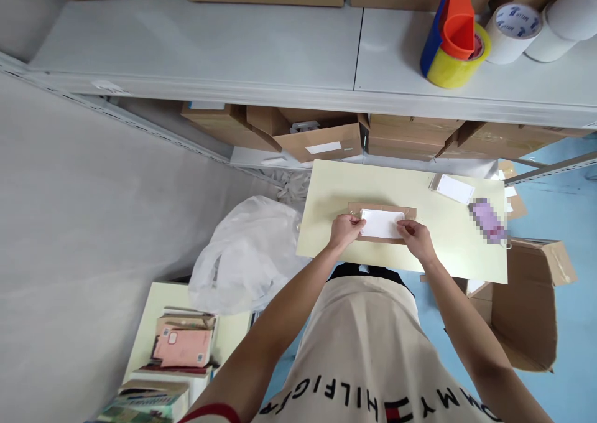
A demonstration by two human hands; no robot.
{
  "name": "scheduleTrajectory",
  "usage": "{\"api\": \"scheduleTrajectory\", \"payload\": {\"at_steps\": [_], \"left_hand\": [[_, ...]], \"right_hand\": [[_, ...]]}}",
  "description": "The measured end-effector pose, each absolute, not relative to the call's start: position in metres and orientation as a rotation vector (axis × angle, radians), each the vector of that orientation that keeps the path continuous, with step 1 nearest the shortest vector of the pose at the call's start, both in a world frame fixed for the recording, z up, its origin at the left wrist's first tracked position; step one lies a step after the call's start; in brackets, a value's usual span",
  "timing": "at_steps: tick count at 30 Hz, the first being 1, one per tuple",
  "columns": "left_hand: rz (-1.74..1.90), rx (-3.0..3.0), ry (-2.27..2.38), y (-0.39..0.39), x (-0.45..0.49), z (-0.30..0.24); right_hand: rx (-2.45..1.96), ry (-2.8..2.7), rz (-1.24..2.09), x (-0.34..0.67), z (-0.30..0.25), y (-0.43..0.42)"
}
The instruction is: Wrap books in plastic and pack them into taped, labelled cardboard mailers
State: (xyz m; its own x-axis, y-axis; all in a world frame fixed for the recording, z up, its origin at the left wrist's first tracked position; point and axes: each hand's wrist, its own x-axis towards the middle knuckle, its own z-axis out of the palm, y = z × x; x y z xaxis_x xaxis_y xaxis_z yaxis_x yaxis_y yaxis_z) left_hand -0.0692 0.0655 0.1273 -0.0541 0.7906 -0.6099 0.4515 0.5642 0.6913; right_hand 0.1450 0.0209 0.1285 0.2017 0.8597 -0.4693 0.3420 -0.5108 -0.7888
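Pinching with left hand (pixel 346 229), thumb against fingertips: left end of one white label (pixel 382 224). Pinching with right hand (pixel 416 239), closed likewise: right end. Lying over one flat brown package (pixel 387 206), about mid-width of one table (pixel 333 190). Counting also, right side of table: one white-topped bundle (pixel 454 188), far; one blurred purple item (pixel 487 219), nearer. Adding one open carton (pixel 525 305), beyond table's right end.

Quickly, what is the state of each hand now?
Left hand: closed, holding the left end of the white rectangular paper label.
Right hand: closed, holding the label's right end.
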Motion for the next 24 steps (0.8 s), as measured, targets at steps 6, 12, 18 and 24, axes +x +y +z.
{"api": "scheduleTrajectory", "payload": {"at_steps": [6,12,18,24], "left_hand": [[0.247,1.258,1.741,0.070,-0.070,0.134],[0.133,1.422,1.790,0.073,-0.076,0.141],[0.223,1.917,1.746,0.065,-0.078,0.143],[0.101,2.527,1.057,0.058,-0.085,0.128]], "right_hand": [[-2.058,-1.340,1.215,0.142,0.135,0.024],[-2.298,-1.765,1.068,0.145,0.154,0.026],[-2.115,-2.123,0.535,0.141,0.154,0.018],[-1.727,-2.541,0.392,0.134,0.120,0.010]]}}
